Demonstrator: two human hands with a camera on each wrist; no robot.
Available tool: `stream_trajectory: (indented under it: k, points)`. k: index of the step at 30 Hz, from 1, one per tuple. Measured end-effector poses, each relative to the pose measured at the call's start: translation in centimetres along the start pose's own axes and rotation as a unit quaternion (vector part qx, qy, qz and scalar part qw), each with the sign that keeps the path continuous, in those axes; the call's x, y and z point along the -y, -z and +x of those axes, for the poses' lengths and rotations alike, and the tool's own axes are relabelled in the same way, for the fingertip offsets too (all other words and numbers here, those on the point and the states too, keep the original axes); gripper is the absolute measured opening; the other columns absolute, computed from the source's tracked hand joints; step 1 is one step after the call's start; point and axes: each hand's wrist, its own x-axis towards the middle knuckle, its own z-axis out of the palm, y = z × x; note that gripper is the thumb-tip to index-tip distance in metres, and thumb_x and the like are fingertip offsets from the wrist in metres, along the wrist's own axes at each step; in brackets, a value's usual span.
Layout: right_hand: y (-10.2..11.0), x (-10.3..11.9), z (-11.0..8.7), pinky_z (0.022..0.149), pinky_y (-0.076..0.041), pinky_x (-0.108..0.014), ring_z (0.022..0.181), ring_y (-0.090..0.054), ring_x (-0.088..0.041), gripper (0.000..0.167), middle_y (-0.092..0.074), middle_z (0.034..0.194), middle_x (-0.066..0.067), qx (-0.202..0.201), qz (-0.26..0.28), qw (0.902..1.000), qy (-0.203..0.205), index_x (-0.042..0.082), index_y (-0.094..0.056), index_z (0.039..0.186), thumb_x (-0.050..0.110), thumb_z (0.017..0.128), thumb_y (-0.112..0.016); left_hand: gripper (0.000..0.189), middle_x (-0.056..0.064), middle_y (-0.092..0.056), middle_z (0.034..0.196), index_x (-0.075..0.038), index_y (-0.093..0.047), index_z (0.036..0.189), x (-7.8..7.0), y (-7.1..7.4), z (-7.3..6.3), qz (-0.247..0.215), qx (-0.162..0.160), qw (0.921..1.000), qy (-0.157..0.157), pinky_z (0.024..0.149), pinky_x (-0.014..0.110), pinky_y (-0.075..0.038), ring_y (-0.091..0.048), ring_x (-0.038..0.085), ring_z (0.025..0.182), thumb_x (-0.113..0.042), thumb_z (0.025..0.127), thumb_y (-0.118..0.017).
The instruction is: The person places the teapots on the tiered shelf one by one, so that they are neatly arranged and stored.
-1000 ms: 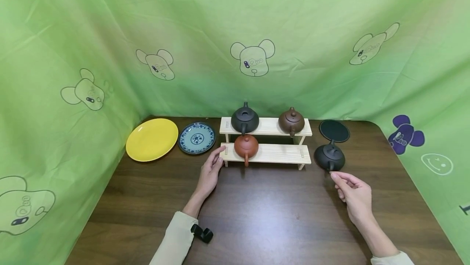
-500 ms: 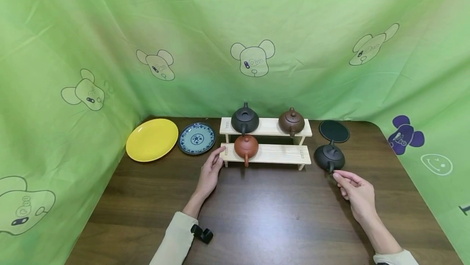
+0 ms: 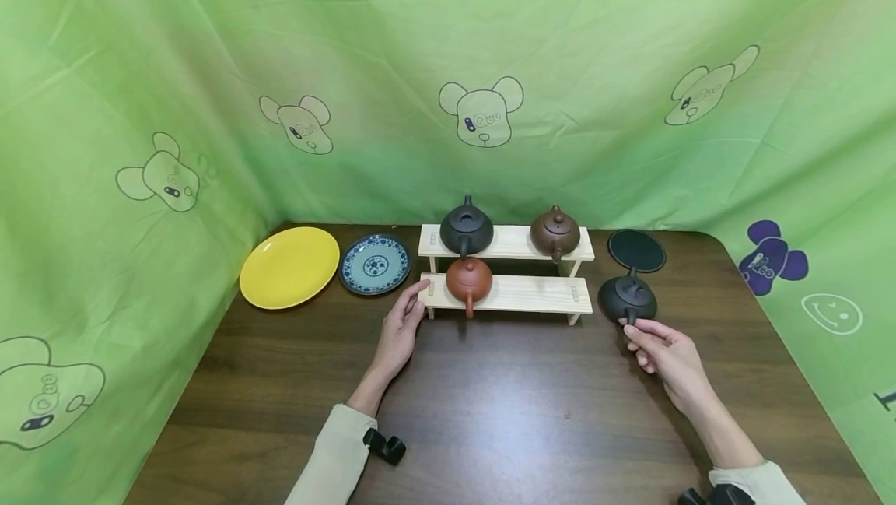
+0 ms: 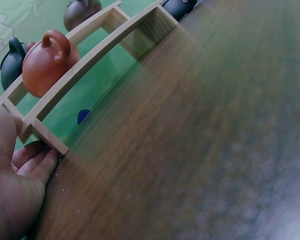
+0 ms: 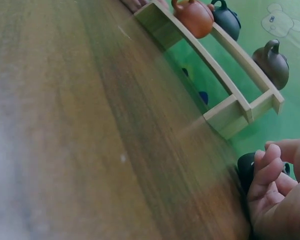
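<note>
In the head view my right hand [image 3: 668,357] pinches the handle of a black teapot [image 3: 628,299] standing on the table, between thumb and forefinger. The hand hides most of this teapot in the right wrist view. My left hand [image 3: 400,334] holds the left end of a two-step wooden stand [image 3: 532,293], its thumb and fingers about the lower shelf's end and leg [image 4: 50,137]. An orange-red teapot [image 3: 470,281] sits on the lower shelf's left part. On the upper shelf are a dark grey teapot [image 3: 467,229] at left and a brown teapot [image 3: 555,233] at right.
A round black coaster [image 3: 636,250] lies behind the black teapot. Left of the stand are a blue patterned plate [image 3: 376,264] and a larger yellow plate [image 3: 289,268]. A green printed cloth [image 3: 378,38] encloses the back and sides of the brown table [image 3: 490,412].
My right hand first drew back slightly from the black teapot's handle, then moved in and took the handle between thumb and forefinger. The left hand and the stand stay where they were.
</note>
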Motion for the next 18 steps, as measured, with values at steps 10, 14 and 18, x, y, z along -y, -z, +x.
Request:
stream_trajectory:
  k: [10, 14, 18]
  points:
    - [-0.6, 0.0, 0.3, 0.052, -0.046, -0.016, 0.062, -0.056, -0.002, 0.022, -0.068, 0.076, 0.008, 0.05, 0.005, 0.9986, 0.018, 0.022, -0.085, 0.11, 0.022, 0.115, -0.063, 0.042, 0.019, -0.063, 0.157, -0.016, -0.06, 0.159, 1.1, 0.0, 0.1, -0.011, 0.0, 0.9999, 0.003, 0.119, 0.039, -0.051, -0.061, 0.029, 0.145, -0.023, 0.118, -0.053]
    - [-0.6, -0.3, 0.3, 0.051, -0.044, -0.016, 0.061, -0.055, -0.002, 0.03, -0.067, 0.075, 0.008, 0.049, 0.029, 0.9978, 0.035, 0.019, -0.086, 0.107, 0.024, 0.118, -0.058, 0.042, 0.017, -0.064, 0.157, -0.021, -0.06, 0.16, 1.9, 0.1, 0.3, -0.015, 0.005, 0.9998, 0.009, 0.12, 0.041, -0.05, -0.061, 0.029, 0.146, -0.027, 0.118, -0.054]
    - [-0.7, -0.5, 0.4, 0.05, -0.043, -0.015, 0.06, -0.055, -0.001, 0.032, -0.068, 0.074, 0.007, 0.042, 0.055, 0.9965, 0.047, 0.018, -0.087, 0.105, 0.022, 0.118, -0.058, 0.041, 0.007, -0.062, 0.161, -0.029, -0.061, 0.159, 3.7, 0.3, 0.8, -0.017, 0.008, 0.9995, 0.027, 0.12, 0.032, -0.048, -0.059, 0.022, 0.148, -0.027, 0.118, -0.055]
